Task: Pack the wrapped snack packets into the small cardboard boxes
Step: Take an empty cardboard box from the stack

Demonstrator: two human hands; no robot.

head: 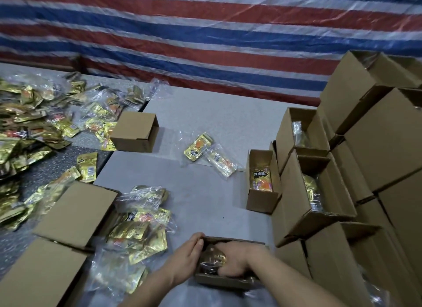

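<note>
We brace the open box (228, 281) w/ left hand (189, 254) gripping its left wall, right hand (233, 258) inside holding the gold packet (213, 257); best press it flat.

box (206, 280): small, brown, open-topped, near table edge, gold packet (213, 256) inside | loose packets (209, 154): clear-wrapped gold, flat mid-table | filled boxes (262, 198): open, stacked right | packet pile (25, 124): far left

The small boxes (134, 133) are matt brown cardboard, the snack packets (198, 146) are shiny gold foil in clear glossy plastic, and the table (205, 114) looks smooth grey.
</note>
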